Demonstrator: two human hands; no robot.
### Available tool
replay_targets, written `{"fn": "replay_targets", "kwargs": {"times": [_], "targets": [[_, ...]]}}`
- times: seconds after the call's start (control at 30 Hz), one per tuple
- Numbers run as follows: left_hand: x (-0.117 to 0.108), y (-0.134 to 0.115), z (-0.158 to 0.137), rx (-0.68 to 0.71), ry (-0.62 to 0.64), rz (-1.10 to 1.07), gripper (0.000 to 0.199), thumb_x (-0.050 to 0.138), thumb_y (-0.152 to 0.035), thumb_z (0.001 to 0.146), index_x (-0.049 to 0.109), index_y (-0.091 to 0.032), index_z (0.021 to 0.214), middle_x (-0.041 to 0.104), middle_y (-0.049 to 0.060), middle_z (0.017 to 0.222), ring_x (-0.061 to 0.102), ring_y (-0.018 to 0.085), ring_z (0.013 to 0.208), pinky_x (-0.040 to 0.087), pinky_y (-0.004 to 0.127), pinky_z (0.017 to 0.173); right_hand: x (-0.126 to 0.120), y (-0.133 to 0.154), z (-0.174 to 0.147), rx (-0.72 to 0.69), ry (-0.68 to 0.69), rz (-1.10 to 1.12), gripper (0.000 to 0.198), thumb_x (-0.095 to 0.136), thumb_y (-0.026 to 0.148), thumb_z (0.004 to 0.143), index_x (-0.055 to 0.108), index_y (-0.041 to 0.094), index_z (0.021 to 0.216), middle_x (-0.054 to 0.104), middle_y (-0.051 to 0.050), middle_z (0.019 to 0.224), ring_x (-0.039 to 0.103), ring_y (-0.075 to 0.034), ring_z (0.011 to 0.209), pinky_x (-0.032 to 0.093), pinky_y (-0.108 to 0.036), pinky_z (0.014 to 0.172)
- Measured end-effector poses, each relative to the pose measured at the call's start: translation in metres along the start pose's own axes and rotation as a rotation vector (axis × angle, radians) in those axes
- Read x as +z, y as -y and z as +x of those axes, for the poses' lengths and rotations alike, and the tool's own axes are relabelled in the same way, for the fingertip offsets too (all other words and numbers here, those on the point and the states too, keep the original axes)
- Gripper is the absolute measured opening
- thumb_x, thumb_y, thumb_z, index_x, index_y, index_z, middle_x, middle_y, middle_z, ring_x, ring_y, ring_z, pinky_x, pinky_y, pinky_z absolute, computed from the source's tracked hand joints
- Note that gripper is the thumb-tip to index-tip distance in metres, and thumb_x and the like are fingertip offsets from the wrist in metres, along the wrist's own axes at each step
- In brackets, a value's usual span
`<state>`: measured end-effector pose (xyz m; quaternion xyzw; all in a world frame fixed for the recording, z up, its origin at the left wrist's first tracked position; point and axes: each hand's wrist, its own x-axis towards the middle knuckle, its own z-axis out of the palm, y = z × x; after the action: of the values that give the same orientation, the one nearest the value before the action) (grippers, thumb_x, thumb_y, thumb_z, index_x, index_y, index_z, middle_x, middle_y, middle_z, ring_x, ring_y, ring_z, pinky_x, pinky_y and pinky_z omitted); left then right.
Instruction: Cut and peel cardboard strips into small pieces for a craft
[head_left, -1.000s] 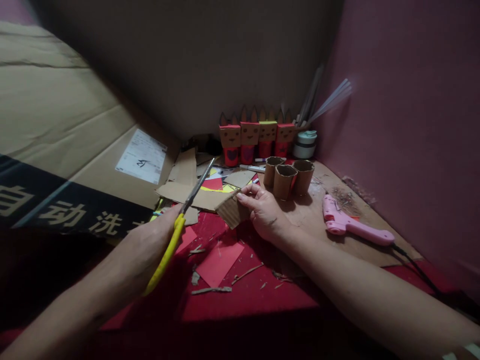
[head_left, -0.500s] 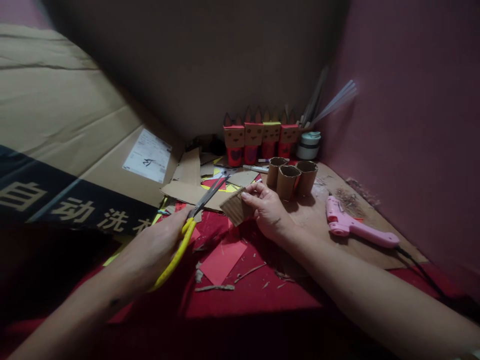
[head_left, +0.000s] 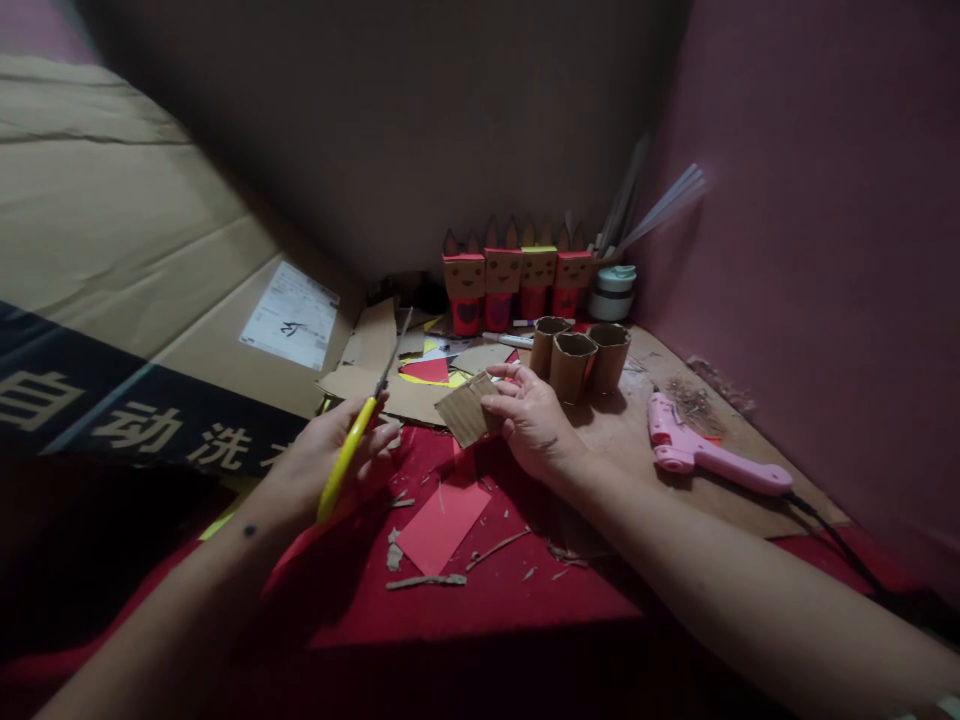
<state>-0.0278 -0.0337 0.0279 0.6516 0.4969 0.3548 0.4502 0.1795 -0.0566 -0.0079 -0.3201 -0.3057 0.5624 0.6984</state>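
A pair of scissors [head_left: 349,462] with yellow handles is held in my left hand [head_left: 322,455]; its blades point up and away, left of the cardboard. Between the thumb and fingers of my right hand [head_left: 536,420] is a small piece of cardboard [head_left: 466,410] with a ridged face. Below it on the red cloth lies a sheet of red paper [head_left: 442,525], with thin cardboard scraps [head_left: 426,581] around it. Just beyond my right hand stand three cardboard tubes [head_left: 574,368].
A pink glue gun [head_left: 712,455] with a cord lies on a board [head_left: 634,480] at right. Several decorated figures [head_left: 501,285] line the back, beside a lidded jar [head_left: 613,293]. A large cardboard box [head_left: 172,250] leans in at left. Cardboard offcuts [head_left: 375,335] lie near its edge.
The scissors have turned from pointing towards the cardboard to pointing more upright, and moved left with my left hand, whose fingers have loosened. The cardboard piece stays in my right hand.
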Motion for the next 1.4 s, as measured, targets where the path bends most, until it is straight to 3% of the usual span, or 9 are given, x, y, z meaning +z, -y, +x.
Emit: {"fn": "replay_targets", "kwargs": {"times": [0.1, 0.3, 0.57, 0.77, 0.93, 1.07, 1.17, 1.3, 1.4], "targets": [[0.014, 0.000, 0.006, -0.023, 0.055, -0.242, 0.054, 0.080, -0.033, 0.059, 0.057, -0.018, 0.106, 0.058, -0.001, 0.063, 0.057, 0.014, 0.052, 0.042, 0.023, 0.045, 0.000, -0.001, 0.000, -0.011, 0.011, 0.000, 0.045, 0.072, 0.013, 0.051, 0.049, 0.019, 0.089, 0.066, 0.001, 0.076, 0.062, -0.015, 0.066, 0.049, -0.029, 0.063], [0.038, 0.002, 0.023, 0.133, -0.023, -0.327, 0.051, 0.084, -0.028, 0.051, 0.063, -0.017, 0.097, 0.065, 0.002, 0.075, 0.065, 0.019, 0.065, 0.052, 0.028, 0.057, 0.000, 0.000, -0.003, 0.014, 0.043, -0.038, 0.039, 0.074, 0.015, 0.056, 0.052, 0.018, 0.088, 0.068, -0.001, 0.078, 0.063, -0.015, 0.066, 0.050, -0.030, 0.064], [0.047, 0.001, 0.020, 0.197, -0.039, -0.440, 0.049, 0.079, -0.026, 0.061, 0.060, -0.015, 0.105, 0.067, 0.003, 0.085, 0.066, 0.019, 0.076, 0.053, 0.031, 0.069, 0.006, 0.010, -0.014, 0.013, 0.165, -0.053, 0.066, 0.069, 0.009, 0.062, 0.051, 0.024, 0.124, 0.067, 0.002, 0.078, 0.065, -0.014, 0.065, 0.055, -0.028, 0.061], [0.047, -0.008, 0.016, 0.226, -0.051, -0.456, 0.055, 0.077, -0.022, 0.061, 0.056, -0.017, 0.111, 0.062, -0.002, 0.079, 0.062, 0.012, 0.066, 0.051, 0.023, 0.060, 0.007, 0.007, -0.015, 0.031, 0.152, -0.092, 0.040, 0.072, 0.013, 0.061, 0.056, 0.023, 0.096, 0.065, 0.000, 0.088, 0.067, -0.019, 0.069, 0.060, -0.032, 0.051], [0.038, 0.002, 0.016, 0.221, -0.083, -0.154, 0.052, 0.062, -0.040, 0.077, 0.049, -0.013, 0.121, 0.063, 0.000, 0.066, 0.054, 0.012, 0.042, 0.045, 0.025, 0.042, 0.004, 0.006, -0.009, -0.035, 0.089, 0.020, 0.037, 0.072, 0.010, 0.060, 0.052, 0.023, 0.089, 0.062, 0.001, 0.084, 0.067, -0.019, 0.069, 0.061, -0.034, 0.052], [0.033, 0.020, 0.015, 0.363, -0.044, 0.304, 0.042, 0.049, -0.034, 0.085, 0.051, -0.016, 0.122, 0.068, 0.008, 0.092, 0.066, 0.019, 0.071, 0.053, 0.031, 0.063, 0.002, 0.010, -0.001, -0.076, 0.018, 0.076, 0.042, 0.074, 0.010, 0.056, 0.050, 0.023, 0.088, 0.063, 0.001, 0.084, 0.067, -0.019, 0.069, 0.061, -0.037, 0.053], [0.035, 0.028, 0.013, 0.485, 0.001, 0.588, 0.048, 0.042, -0.026, 0.086, 0.044, -0.013, 0.132, 0.066, 0.014, 0.107, 0.065, 0.024, 0.091, 0.052, 0.038, 0.081, 0.001, 0.012, 0.003, -0.110, -0.016, 0.094, 0.045, 0.076, 0.011, 0.053, 0.048, 0.022, 0.086, 0.065, 0.001, 0.084, 0.067, -0.019, 0.068, 0.061, -0.038, 0.053], [0.040, 0.025, 0.007, 0.561, -0.019, 0.780, 0.054, 0.034, -0.025, 0.088, 0.036, -0.006, 0.139, 0.058, 0.023, 0.124, 0.058, 0.031, 0.112, 0.049, 0.045, 0.089, 0.000, 0.012, 0.006, -0.146, -0.020, 0.119, 0.045, 0.078, 0.014, 0.054, 0.047, 0.022, 0.086, 0.067, 0.001, 0.083, 0.067, -0.019, 0.069, 0.061, -0.042, 0.058], [0.041, 0.021, 0.002, 0.559, -0.018, 0.836, 0.054, 0.033, -0.023, 0.087, 0.035, -0.008, 0.139, 0.057, 0.023, 0.127, 0.059, 0.033, 0.111, 0.051, 0.046, 0.086, 0.001, 0.011, 0.007, -0.162, -0.014, 0.133, 0.043, 0.079, 0.016, 0.056, 0.048, 0.021, 0.086, 0.067, 0.000, 0.085, 0.067, -0.019, 0.072, 0.061, -0.044, 0.064]]}}
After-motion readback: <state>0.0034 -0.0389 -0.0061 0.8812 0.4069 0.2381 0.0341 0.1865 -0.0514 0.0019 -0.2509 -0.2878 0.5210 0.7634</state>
